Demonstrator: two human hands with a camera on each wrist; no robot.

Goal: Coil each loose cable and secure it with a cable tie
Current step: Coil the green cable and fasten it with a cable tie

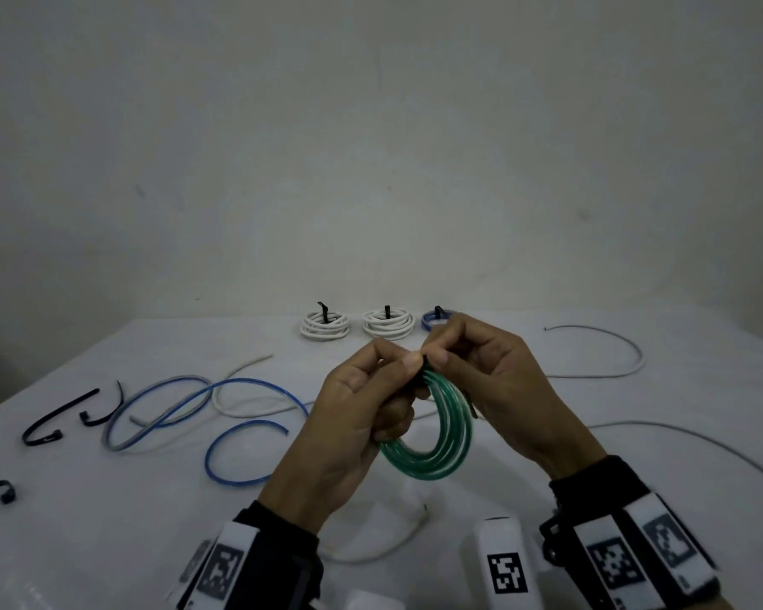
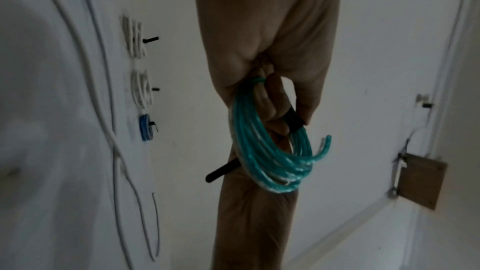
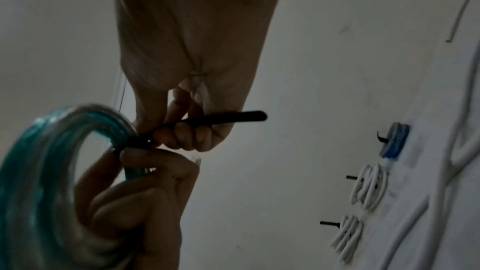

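Observation:
A green cable coil (image 1: 441,451) hangs above the white table (image 1: 547,416), held between both hands. My left hand (image 1: 397,372) grips the top of the coil (image 2: 265,151), fingers curled through the loop. A black cable tie (image 1: 420,368) wraps the coil at that spot. My right hand (image 1: 441,347) pinches the tie (image 3: 221,119) close to the coil (image 3: 39,161). The tie's free tail sticks out past the right-hand fingers (image 3: 182,137). In the left wrist view a black strap end (image 2: 223,170) pokes out below the coil.
Three tied coils stand at the table's back: two white coils (image 1: 325,325) (image 1: 388,323) and a blue coil (image 1: 432,321). Loose blue cables (image 1: 203,402) and white cables (image 1: 613,358) lie left, right and near the front. Spare black ties (image 1: 58,416) lie at the left.

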